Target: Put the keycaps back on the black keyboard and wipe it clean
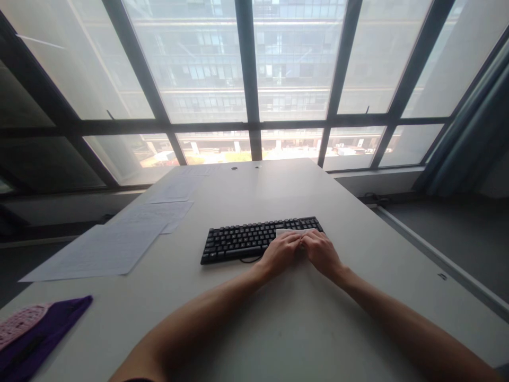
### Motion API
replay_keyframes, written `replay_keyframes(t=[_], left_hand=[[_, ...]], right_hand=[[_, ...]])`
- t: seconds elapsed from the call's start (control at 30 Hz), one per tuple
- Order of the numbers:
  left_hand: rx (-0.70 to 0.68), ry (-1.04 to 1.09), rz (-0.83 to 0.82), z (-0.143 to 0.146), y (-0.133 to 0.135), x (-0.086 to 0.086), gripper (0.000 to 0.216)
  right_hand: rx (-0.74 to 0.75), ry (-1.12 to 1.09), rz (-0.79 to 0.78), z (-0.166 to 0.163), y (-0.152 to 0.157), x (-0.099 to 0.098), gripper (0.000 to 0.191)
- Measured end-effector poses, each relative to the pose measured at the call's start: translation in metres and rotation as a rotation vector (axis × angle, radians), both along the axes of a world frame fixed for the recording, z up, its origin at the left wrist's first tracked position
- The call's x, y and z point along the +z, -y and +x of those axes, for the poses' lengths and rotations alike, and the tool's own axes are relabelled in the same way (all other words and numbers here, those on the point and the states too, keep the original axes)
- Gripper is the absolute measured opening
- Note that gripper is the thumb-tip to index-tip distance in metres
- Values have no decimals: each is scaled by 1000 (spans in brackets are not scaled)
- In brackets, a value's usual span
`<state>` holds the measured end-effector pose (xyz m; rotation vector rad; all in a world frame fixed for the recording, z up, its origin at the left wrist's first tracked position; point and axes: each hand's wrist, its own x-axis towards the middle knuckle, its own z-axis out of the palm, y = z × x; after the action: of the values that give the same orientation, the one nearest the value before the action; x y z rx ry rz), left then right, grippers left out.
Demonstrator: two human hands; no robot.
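A black keyboard (238,239) lies on the white table in front of me, slightly turned, with part of its cable showing under the near edge. Over its right end, both hands meet at a small white sheet (296,232), which looks like paper or a wipe. My left hand (281,249) has its fingers closed on the sheet's left part. Beside it, my right hand (319,249) closes on the right part, the fingertips of both nearly touching. The hands hide the keys beneath and most of the sheet's near side.
Printed papers (107,241) overlap along the table's left side. A purple cloth item (59,323) with a pink patterned piece lies at the near left corner. The white table (270,196) reaches towards large windows. A blue curtain (465,138) hangs at the right.
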<state>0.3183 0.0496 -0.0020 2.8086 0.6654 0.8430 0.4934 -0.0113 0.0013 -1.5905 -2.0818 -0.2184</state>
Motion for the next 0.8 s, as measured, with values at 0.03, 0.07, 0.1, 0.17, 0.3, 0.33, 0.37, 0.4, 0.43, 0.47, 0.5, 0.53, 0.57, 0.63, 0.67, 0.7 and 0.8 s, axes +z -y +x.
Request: replay_keyframes(t=[0.03,0.07,0.1,0.17,0.3,0.33,0.37,0.4,0.43,0.47,0.5,0.53,0.57,0.63,0.67,0.7,0.8], left_hand=[[-20,2,4,0,0,1,33],[-35,1,7,0,1,1,32],[-44,-1,9,0,1,2,31],[-51,-7,16,0,2,2,32],[-61,-18,32,0,3,4,33],[-58,-21,33,0,4,5,33],[-52,-26,32,0,5,6,32],[-43,-33,33,0,6,7,31],[-32,-44,35,0,7,8,30],[-18,-57,37,0,7,8,30],[-3,-72,40,0,8,8,30],[12,-88,43,0,8,7,31],[27,-104,44,0,8,7,32],[47,-139,42,0,8,5,35],[54,-156,43,-1,8,4,36],[60,-170,44,-1,7,3,37],[75,-194,54,-1,7,1,38]], right_hand=[[-16,8,-11,0,2,1,25],[-32,18,-21,-1,3,3,25],[-45,32,-30,-1,5,4,25],[-63,68,-50,-2,7,8,25],[-124,113,-96,-6,10,14,28],[-145,116,-107,-7,11,16,29],[-166,119,-117,-7,12,18,29],[-189,122,-126,-6,13,20,29],[-214,127,-136,-5,14,21,29],[-248,130,-147,-3,14,23,29],[-291,133,-161,0,14,25,29],[-340,135,-178,4,14,26,29],[-384,138,-198,9,13,26,30],[-419,147,-230,18,11,26,31],[-404,156,-232,22,10,24,31],[-373,168,-222,25,10,23,32],[-274,207,-169,26,8,15,41]])
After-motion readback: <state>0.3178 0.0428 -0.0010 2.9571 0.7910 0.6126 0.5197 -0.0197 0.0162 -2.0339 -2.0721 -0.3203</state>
